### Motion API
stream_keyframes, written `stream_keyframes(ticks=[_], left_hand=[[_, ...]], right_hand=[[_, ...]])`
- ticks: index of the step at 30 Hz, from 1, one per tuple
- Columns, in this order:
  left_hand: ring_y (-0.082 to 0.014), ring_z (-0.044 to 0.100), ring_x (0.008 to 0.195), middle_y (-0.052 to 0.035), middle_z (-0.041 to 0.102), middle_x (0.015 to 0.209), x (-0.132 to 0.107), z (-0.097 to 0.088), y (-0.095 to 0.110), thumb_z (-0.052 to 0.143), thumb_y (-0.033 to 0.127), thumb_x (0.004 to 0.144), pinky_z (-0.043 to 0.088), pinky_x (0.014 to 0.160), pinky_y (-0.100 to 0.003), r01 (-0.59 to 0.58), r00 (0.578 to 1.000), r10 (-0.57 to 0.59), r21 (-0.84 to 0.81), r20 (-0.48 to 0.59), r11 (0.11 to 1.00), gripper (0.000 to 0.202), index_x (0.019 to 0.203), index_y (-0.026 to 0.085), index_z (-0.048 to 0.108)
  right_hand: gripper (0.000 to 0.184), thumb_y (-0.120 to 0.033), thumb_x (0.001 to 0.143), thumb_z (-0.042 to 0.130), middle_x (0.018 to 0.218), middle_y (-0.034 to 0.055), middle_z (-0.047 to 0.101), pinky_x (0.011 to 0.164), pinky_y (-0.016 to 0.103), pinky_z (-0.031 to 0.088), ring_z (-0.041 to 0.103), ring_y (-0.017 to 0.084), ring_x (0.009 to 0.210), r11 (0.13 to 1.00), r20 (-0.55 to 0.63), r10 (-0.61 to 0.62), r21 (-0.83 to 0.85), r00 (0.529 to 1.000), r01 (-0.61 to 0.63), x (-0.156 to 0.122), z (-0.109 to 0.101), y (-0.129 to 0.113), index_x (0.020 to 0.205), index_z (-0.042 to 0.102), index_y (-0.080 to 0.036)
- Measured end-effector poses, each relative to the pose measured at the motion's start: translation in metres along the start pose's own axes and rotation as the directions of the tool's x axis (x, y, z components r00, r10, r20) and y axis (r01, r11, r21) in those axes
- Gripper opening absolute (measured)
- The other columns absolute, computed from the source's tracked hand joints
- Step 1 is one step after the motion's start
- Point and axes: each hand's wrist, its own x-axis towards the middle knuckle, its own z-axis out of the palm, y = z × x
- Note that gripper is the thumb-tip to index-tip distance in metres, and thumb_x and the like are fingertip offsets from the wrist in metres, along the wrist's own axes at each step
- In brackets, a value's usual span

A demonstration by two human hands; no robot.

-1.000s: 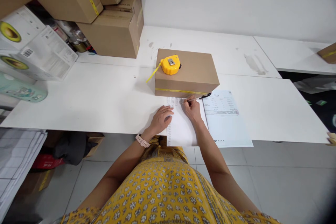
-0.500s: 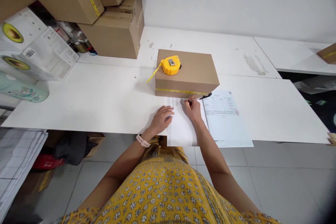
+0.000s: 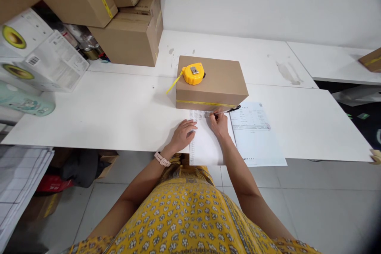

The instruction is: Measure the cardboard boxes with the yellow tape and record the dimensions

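Looks like your right hand (image 3: 219, 124) crept a touch rightward across the white page (image 3: 205, 143) since a second ago, pen (image 3: 233, 108) along with it. You've got a white table (image 3: 119, 111) against a pale wall (image 3: 253, 0), grey tiled floor (image 3: 297, 202) below. Count so far: one pen, one page with handwriting near the top, one printed sheet (image 3: 256, 143) just right of it, one yellow tape measure (image 3: 193, 74) on one brown carton (image 3: 218, 71) behind the page, plus at least four cartons (image 3: 125, 39) stacked at left. Your right fingers are pinched around the pen over the page; your left hand (image 3: 182, 135) lies loosely spread at its left edge, gripping nothing.
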Motion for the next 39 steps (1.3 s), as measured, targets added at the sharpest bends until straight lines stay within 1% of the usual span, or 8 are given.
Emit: stream_keyframes(ticks=[6, 12, 20, 24, 28, 33, 36, 39], left_hand=[[-0.0242, 0.064, 0.132, -0.0094, 0.075, 0.128, 0.001, 0.001, -0.003, 0.058, 0.012, 0.091, 0.042, 0.121, -0.058, 0.003, 1.000, -0.003, -0.001, -0.008, 1.000, 0.019, 0.103, 0.020, 0.071], [-0.0244, 0.068, 0.126, -0.0080, 0.076, 0.125, 0.000, 0.000, 0.001, 0.057, 0.014, 0.092, 0.048, 0.117, -0.056, -0.001, 0.999, 0.002, 0.019, -0.036, 1.000, 0.019, 0.102, 0.022, 0.071], [-0.0271, 0.058, 0.136, -0.0112, 0.068, 0.136, 0.082, -0.082, 0.036, 0.051, 0.030, 0.104, 0.039, 0.122, -0.053, -0.057, 0.840, 0.153, 0.195, -0.521, 0.979, 0.022, 0.121, 0.023, 0.063], [-0.0340, 0.042, 0.150, -0.0153, 0.050, 0.156, 0.148, -0.104, 0.027, 0.078, 0.034, 0.086, 0.033, 0.125, -0.054, 0.005, 0.902, 0.084, 0.205, -0.423, 0.979, 0.058, 0.136, 0.023, 0.053], [-0.0376, 0.052, 0.139, -0.0159, 0.059, 0.142, 0.178, -0.099, 0.012, 0.087, 0.032, 0.073, 0.041, 0.118, -0.058, 0.094, 0.942, -0.042, 0.141, -0.334, 0.985, 0.076, 0.138, 0.024, 0.051], [-0.0334, 0.063, 0.121, -0.0097, 0.066, 0.123, 0.163, -0.099, 0.037, 0.086, 0.034, 0.072, 0.047, 0.112, -0.053, 0.091, 0.916, -0.034, 0.126, -0.400, 0.988, 0.060, 0.124, 0.024, 0.059], [-0.0292, 0.069, 0.108, -0.0067, 0.067, 0.114, 0.148, -0.103, 0.065, 0.084, 0.040, 0.079, 0.055, 0.102, -0.051, -0.012, 0.977, 0.007, -0.019, -0.215, 1.000, 0.064, 0.133, 0.024, 0.054], [-0.0266, 0.073, 0.094, -0.0032, 0.065, 0.101, 0.142, -0.101, 0.086, 0.081, 0.043, 0.085, 0.060, 0.093, -0.049, -0.084, 0.996, 0.084, -0.128, -0.006, 0.988, 0.073, 0.145, 0.026, 0.043]], right_hand=[[0.022, -0.041, 0.097, 0.047, 0.081, 0.0031, 0.060, 0.068, 0.033, 0.043, 0.053, 0.019, 0.071, 0.985, -0.161, -0.122, -0.141, 0.979, 0.100, -0.020, -0.028, 0.014, 0.093, 0.057, -0.022], [0.049, -0.006, 0.084, 0.039, 0.111, 0.0129, 0.063, 0.084, 0.040, 0.048, 0.054, 0.028, 0.101, 0.814, -0.030, -0.277, -0.539, 0.960, 0.218, -0.035, -0.050, 0.046, 0.121, 0.067, -0.022], [0.056, -0.001, 0.083, 0.037, 0.105, 0.0141, 0.066, 0.091, 0.043, 0.048, 0.054, 0.029, 0.099, 0.798, -0.080, -0.295, -0.568, 0.952, 0.200, -0.034, -0.043, 0.051, 0.129, 0.065, -0.017], [0.047, -0.005, 0.087, 0.040, 0.104, 0.0139, 0.066, 0.089, 0.044, 0.049, 0.054, 0.029, 0.098, 0.825, -0.089, -0.282, -0.530, 0.955, 0.194, -0.033, -0.043, 0.052, 0.122, 0.067, -0.018], [0.041, -0.008, 0.089, 0.042, 0.104, 0.0145, 0.067, 0.090, 0.045, 0.049, 0.055, 0.029, 0.098, 0.840, -0.082, -0.292, -0.499, 0.953, 0.214, -0.034, -0.044, 0.052, 0.118, 0.069, -0.018], [0.034, -0.019, 0.096, 0.040, 0.105, 0.0154, 0.069, 0.090, 0.045, 0.052, 0.061, 0.029, 0.102, 0.922, -0.266, -0.303, -0.323, 0.915, 0.211, -0.037, -0.050, 0.024, 0.113, 0.069, -0.020], [0.031, -0.036, 0.103, 0.043, 0.104, 0.0124, 0.071, 0.092, 0.045, 0.054, 0.065, 0.026, 0.102, 0.967, -0.355, -0.254, -0.075, 0.899, 0.244, -0.027, -0.057, -0.018, 0.112, 0.069, -0.022], [0.043, -0.053, 0.104, 0.043, 0.113, 0.0087, 0.072, 0.088, 0.041, 0.059, 0.068, 0.022, 0.103, 0.922, -0.204, -0.176, 0.309, 0.963, 0.233, -0.003, -0.065, -0.064, 0.128, 0.066, -0.025]])
